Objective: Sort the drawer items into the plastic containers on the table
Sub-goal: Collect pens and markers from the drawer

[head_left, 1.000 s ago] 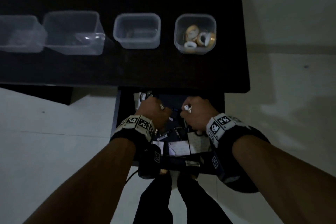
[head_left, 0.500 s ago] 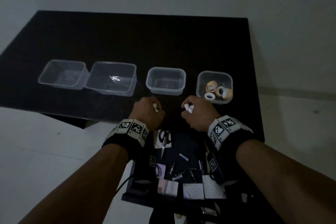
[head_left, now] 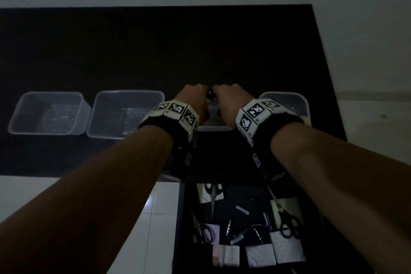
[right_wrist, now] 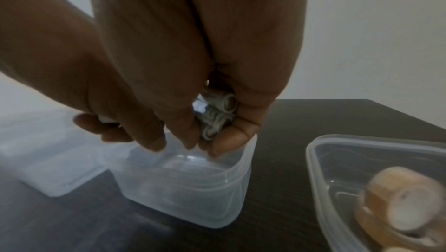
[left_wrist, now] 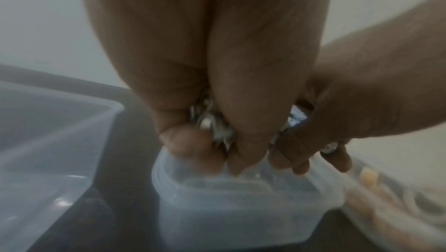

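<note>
Both hands hang side by side over the small clear container, third in the row on the black table. My left hand grips a bunch of small silvery cylinders that look like batteries, fingertips pointing down just above the container's rim. In the same way my right hand grips its own bunch of batteries over the container's opening. In the head view the left hand and right hand almost touch, hiding the container's inside.
Two larger clear containers stand to the left. The right one holds tape rolls. Below the table's front edge the open drawer holds scissors, paper slips and small dark items.
Both hands lifted out of the drawer with the batteries, crossed the table's front edge and now hover together over the third container.
</note>
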